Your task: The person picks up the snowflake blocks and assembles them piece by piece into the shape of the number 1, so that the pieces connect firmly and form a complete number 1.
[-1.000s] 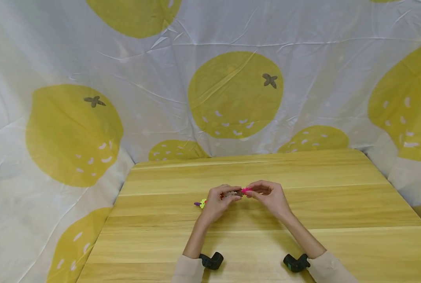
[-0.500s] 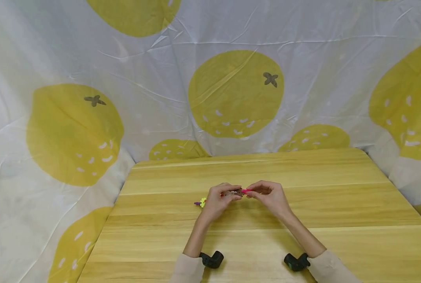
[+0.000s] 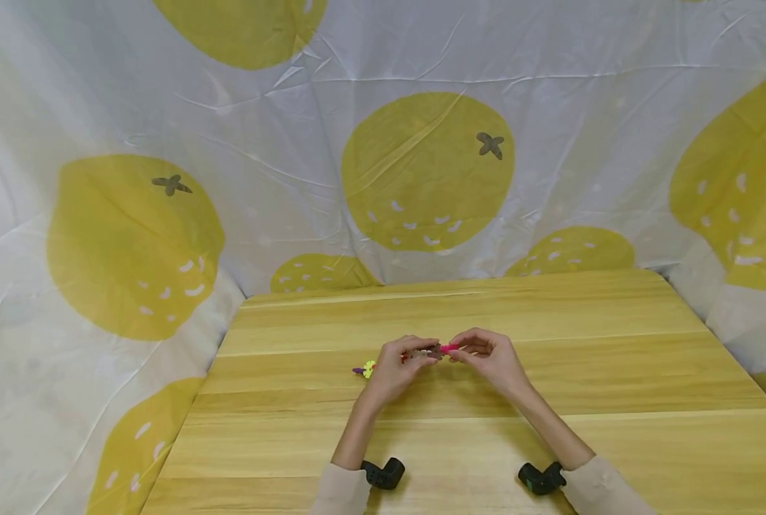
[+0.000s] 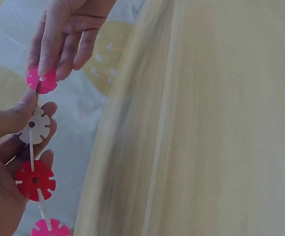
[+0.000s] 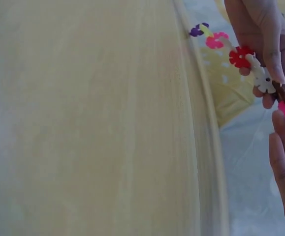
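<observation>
A chain of notched plastic snowflake discs runs through my left hand [image 3: 392, 368], whose thumb and fingers pinch it close to its right end. There a brown disc [image 5: 280, 93] shows, partly covered by the thumb. Fingertips of my right hand [image 3: 495, 357] pinch a bright pink disc [image 4: 43, 81], which meets the brown one; how deep the notches sit cannot be made out. Farther back along the chain come a white disc [image 4: 36, 125] and a red disc [image 4: 35, 180]. A yellow disc [image 3: 369, 369] and a purple disc [image 5: 197, 31] stick out past the left hand.
Both hands are above a wooden table [image 3: 460, 458]. Behind it hangs a pale curtain [image 3: 280, 179] printed with large yellow fruit. A black wrist camera [image 3: 385, 473] sits on the left wrist, and another black camera [image 3: 540, 478] on the right.
The pink disc has turned slightly between the right fingertips and appears narrower than a second ago. Both hands have stayed almost in place.
</observation>
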The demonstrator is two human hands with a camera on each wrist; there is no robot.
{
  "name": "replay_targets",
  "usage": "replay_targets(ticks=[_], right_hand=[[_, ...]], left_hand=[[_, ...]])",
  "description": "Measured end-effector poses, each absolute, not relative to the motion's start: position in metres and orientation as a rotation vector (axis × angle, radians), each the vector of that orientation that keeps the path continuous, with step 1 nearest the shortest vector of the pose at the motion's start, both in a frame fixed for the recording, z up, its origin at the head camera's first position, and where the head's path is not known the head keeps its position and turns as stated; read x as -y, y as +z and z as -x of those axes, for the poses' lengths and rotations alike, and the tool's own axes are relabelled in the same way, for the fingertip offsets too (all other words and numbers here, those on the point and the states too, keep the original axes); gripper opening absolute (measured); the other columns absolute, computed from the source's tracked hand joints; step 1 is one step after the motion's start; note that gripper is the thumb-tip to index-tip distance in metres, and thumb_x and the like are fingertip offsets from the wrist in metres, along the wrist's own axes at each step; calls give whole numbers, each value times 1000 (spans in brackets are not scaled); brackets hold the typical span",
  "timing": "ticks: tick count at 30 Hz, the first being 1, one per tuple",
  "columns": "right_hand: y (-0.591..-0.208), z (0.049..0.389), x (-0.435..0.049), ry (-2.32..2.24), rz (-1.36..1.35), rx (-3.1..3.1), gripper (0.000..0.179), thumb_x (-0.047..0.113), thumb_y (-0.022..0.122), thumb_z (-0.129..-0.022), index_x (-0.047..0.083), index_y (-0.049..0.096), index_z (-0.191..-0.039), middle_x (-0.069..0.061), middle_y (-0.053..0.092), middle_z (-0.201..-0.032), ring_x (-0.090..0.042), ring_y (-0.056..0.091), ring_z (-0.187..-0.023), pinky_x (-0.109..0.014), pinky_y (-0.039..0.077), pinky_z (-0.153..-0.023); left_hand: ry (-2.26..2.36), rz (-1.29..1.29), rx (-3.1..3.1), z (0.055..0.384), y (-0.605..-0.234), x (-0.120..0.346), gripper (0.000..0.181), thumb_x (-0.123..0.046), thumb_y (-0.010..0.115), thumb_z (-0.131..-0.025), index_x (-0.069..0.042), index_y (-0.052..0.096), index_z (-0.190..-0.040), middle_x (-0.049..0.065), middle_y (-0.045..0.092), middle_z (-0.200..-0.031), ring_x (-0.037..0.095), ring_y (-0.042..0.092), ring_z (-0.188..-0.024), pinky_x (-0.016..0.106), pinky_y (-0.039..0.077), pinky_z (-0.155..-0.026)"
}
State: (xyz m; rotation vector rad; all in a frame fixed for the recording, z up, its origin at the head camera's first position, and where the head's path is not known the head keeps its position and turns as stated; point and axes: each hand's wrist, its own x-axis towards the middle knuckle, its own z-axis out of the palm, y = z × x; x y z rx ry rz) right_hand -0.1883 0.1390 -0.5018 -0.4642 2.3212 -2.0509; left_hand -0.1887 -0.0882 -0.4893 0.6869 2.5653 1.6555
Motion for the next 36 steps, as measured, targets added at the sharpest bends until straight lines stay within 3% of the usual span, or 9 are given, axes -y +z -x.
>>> replay_targets(ticks=[6, 11, 15, 23, 30, 36], right_hand=[[-503, 186, -140, -2093, 363, -2299, 23, 11, 78, -93, 1, 73, -113, -27, 74, -110, -30, 78, -86, -40, 64, -81], [-507, 183, -129, -2133, 331, -2290, 20, 17, 80, -92, 1, 75, -103, -28, 76, -99, -39, 76, -82, -43, 64, -76], [-507, 183, -116, -2221, 297, -2211, 26, 15, 80, -91, 0, 75, -112, -21, 78, -99, -42, 76, -84, -47, 63, -78], [-504, 188, -109, -2302, 152, -2141, 25, 13, 75, -96, -9, 73, -108, -27, 77, -102, -39, 77, -82, -49, 62, -80], [-505, 192, -115, -2317, 67, -2114, 26, 13, 72, -98, -9, 70, -112, -18, 80, -99, -39, 77, -83, -49, 63, -81], [-508, 193, -113, -2286, 38, -2101, 27, 12, 74, -96, -8, 70, -114, -22, 78, -107, -34, 78, -85, -45, 63, -81]], left_hand=[[1661, -632, -2583, 193, -486, 95, 29, -11, 60, -104, -10, 73, -130, 2, 77, -119, 20, 68, -109, 23, 51, -86], [1732, -539, -2627, 197, -481, 95, 28, -10, 66, -101, -11, 74, -128, 4, 77, -122, 21, 66, -105, 23, 50, -83], [1727, -551, -2633, 199, -479, 90, 29, -10, 67, -100, -11, 74, -128, 5, 77, -123, 22, 69, -112, 26, 53, -90], [1680, -572, -2592, 201, -479, 88, 32, -10, 68, -100, -13, 72, -131, 4, 75, -129, 22, 68, -118, 37, 53, -98], [1629, -561, -2621, 200, -483, 96, 35, 0, 74, -93, -5, 73, -127, 12, 75, -125, 29, 68, -116, 50, 56, -98], [1605, -546, -2673, 199, -488, 101, 34, -1, 75, -92, -2, 73, -126, 13, 76, -121, 30, 69, -112, 49, 57, -96]])
